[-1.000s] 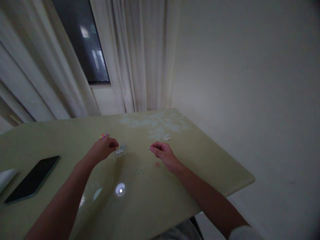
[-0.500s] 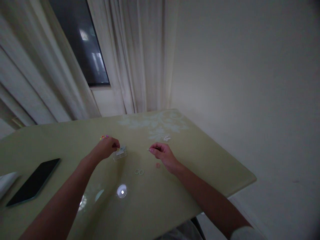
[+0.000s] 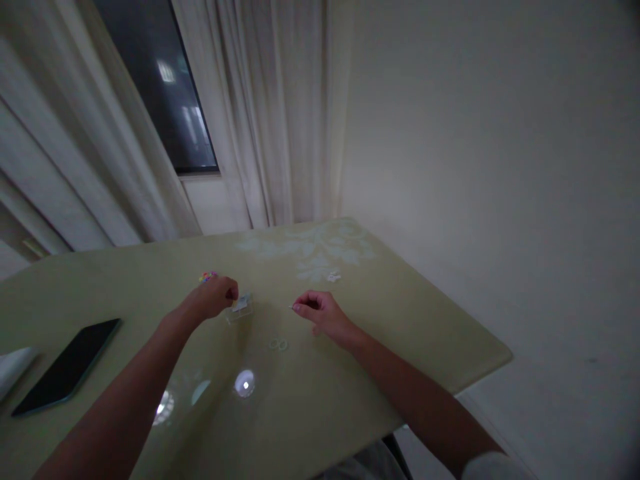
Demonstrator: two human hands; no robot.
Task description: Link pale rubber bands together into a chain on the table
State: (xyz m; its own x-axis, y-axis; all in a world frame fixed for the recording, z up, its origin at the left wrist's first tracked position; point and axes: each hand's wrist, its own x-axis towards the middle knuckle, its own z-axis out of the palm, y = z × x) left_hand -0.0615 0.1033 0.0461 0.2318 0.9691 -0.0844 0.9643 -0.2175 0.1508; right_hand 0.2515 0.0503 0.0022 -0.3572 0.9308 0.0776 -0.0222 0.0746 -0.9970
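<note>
My left hand (image 3: 220,298) is closed, fingertips pinched at the left side of a small clear plastic box (image 3: 241,311). A tiny yellowish bit shows by its fingertips, too small to name. Pale and bluish items lie in the box. To the right, my right hand (image 3: 323,315) is held over the table with thumb and forefinger pinched on a small thin object (image 3: 291,307), whose kind I cannot make out. Two pale rings (image 3: 279,345) lie side by side on the table between the hands, closer to me. Something small and pinkish (image 3: 316,330) is partly hidden under my right hand.
Bright multicoloured small pieces (image 3: 208,276) lie beyond my left wrist. A little white heap (image 3: 333,277) sits behind my right hand. A dark tablet (image 3: 70,367) and a white object (image 3: 15,367) rest at the left of the glossy table (image 3: 420,320). Curtains and walls stand behind.
My right hand has moved slightly left and towards me with the thin object, now covering part of the pinkish thing. My left hand has stayed nearly in place by the box.
</note>
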